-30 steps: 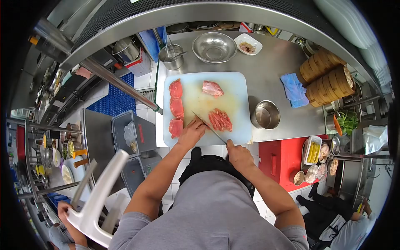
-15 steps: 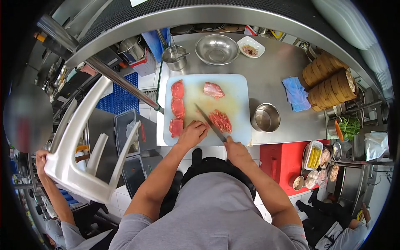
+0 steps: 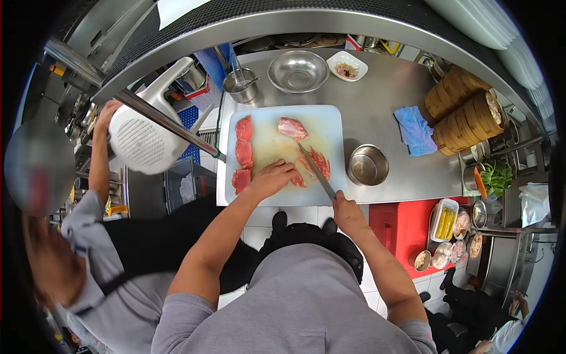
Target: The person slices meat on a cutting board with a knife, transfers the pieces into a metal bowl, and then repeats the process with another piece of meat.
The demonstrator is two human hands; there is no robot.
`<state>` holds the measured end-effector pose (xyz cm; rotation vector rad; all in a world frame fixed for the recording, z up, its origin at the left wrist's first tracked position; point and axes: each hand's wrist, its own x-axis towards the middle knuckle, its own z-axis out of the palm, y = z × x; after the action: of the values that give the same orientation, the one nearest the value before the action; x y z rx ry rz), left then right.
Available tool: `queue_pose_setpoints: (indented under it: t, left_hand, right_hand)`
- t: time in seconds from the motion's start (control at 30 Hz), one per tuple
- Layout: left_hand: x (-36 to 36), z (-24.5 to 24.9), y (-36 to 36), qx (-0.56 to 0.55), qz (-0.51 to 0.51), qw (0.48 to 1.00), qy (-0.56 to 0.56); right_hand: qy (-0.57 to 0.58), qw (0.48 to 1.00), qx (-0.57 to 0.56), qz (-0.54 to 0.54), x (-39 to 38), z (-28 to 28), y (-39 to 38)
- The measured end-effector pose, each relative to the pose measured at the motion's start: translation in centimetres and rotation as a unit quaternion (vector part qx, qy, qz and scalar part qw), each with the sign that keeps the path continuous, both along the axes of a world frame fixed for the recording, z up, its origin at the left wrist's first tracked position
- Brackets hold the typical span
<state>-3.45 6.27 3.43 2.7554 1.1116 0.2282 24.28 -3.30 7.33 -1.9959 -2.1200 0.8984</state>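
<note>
A pale cutting board (image 3: pixel 268 197) lies on the steel counter. Bent fingers of my left hand (image 3: pixel 275 179) press on a small piece of raw meat (image 3: pixel 298 178) near the board's front. My right hand (image 3: pixel 349 213) is closed around the handle of a kitchen knife (image 3: pixel 319 173), its blade angled away to the left. Beneath and beside that blade lie cut meat strips (image 3: pixel 322 163). Farther back, a larger chunk of raw meat (image 3: pixel 292 127) sits near the knife tip. Thick red slabs of meat (image 3: pixel 243 150) form a row along the left edge.
Right of the board stand a steel pot (image 3: pixel 368 165), a blue cloth (image 3: pixel 414 131) and bamboo steamers (image 3: pixel 469 124). Behind it are a steel bowl (image 3: pixel 298 72) and a white dish (image 3: pixel 347 66). A co-worker (image 3: pixel 141 259) at left holds a white plastic chair (image 3: pixel 147 130).
My right hand has shifted right with the knife, and my left hand now rests flatter on a separate meat piece. The co-worker has come closer on the left, turning the chair.
</note>
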Motion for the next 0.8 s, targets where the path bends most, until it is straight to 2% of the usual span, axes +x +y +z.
queue_pose_setpoints:
  t: [0.23, 0.43, 0.53, 0.63, 0.8]
  left_hand:
    - [0.1, 1.6, 0.0, 0.008, -0.038, 0.998, 0.043]
    - [-2.1, -0.8, -3.7, 0.012, 0.064, 0.994, -0.09]
    - [-2.2, -1.3, -5.1, 0.025, 0.125, 0.983, -0.131]
    - [-1.6, -1.7, -5.8, -0.007, 0.177, 0.966, -0.189]
    - [0.4, -1.8, -4.4, -0.009, 0.16, 0.967, -0.2]
  right_hand:
    - [0.044, 0.999, -0.012, 0.018, -0.5, 0.6, -2.0]
    - [0.066, 0.995, -0.046, 0.061, -1.7, -0.4, -2.7]
    - [0.023, 0.998, -0.024, 0.055, -0.9, 0.6, -2.3]
    - [-0.004, 0.999, 0.015, 0.038, -0.5, 0.6, -1.9]
    - [-0.011, 0.999, 0.008, 0.04, -2.3, 1.9, -2.3]
